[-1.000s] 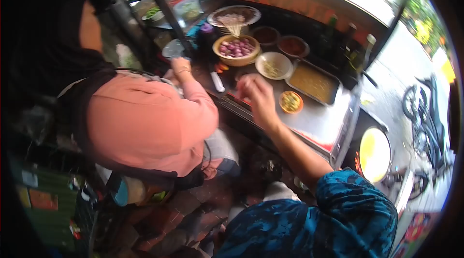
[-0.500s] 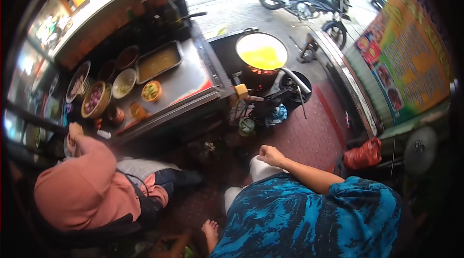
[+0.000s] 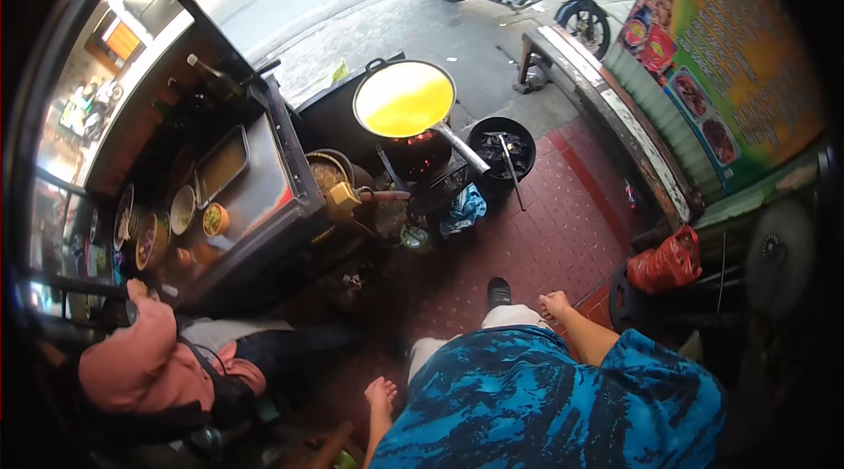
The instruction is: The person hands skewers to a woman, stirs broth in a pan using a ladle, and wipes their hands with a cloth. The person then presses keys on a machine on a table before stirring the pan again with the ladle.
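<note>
The right hand (image 3: 556, 304) had slid back along the pale knee (image 3: 514, 318), fingers loosely open, holding nothing. The left hand (image 3: 381, 395), low beside the shirt, was partly cut off; its grip was unclear. Further ahead, the wok of yellow oil (image 3: 403, 100) had shifted left.

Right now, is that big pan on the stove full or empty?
Full. The big pan holds a smooth yellow liquid almost up to its rim, and it sits level on the stove, with red glow underneath.

Right hand (image 3: 556, 304) on knee (image 3: 510, 318)
</note>
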`<action>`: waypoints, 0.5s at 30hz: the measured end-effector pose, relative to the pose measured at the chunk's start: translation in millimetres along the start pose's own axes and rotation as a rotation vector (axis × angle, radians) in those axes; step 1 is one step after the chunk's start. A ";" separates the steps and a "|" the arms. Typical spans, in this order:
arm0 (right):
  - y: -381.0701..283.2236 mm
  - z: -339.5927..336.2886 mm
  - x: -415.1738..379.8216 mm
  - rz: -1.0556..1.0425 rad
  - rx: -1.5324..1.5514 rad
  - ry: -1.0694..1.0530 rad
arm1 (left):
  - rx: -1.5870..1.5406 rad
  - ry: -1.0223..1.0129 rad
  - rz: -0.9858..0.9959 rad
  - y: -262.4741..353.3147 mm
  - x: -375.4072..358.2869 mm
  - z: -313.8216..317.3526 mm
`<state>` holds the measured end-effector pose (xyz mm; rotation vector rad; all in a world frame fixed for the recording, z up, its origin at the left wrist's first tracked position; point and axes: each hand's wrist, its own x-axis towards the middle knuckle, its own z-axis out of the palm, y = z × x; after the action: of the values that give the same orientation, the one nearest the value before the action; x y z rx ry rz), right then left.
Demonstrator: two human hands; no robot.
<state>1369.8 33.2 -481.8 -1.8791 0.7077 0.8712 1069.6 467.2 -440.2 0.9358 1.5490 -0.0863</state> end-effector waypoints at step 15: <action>-117.0 -76.9 108.5 -0.066 -0.042 -0.150 | 0.111 -0.049 0.190 23.0 -52.3 160.6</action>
<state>1543.7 -0.1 -485.6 -1.8410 0.5369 0.9793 1206.9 367.7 -422.7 1.1565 1.4148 -0.0598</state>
